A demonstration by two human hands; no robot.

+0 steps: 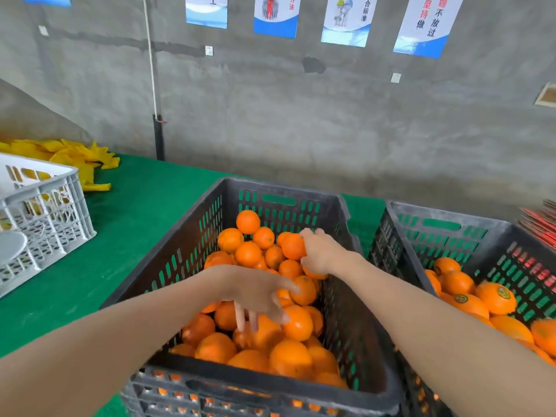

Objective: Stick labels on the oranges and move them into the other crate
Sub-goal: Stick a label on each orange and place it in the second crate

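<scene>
Closest in, the left hand [255, 296] hangs over the heap of oranges [288, 359] in the black crate [168, 266]. Its fingers are spread and pointing down, motion-blurred, tips at the fruit, nothing gripped. Just beyond it and a touch to the right, the right hand [322, 251] is wrapped round one orange [293, 246] high on the far side of the pile, fingers curled over it. Right of that grasp, across the two crate walls, the second black crate [445, 218] holds labelled oranges [496, 296], round stickers showing. Both crates sit on a green table cover [135, 212]. Well left of the hands there's a white crate [60, 206], with yellow material [78, 158] heaped behind it. At the far right edge, a red stack [541, 227]. Beyond everything stands a bare grey concrete wall [301, 121], posters [346, 22] along the top.
</scene>
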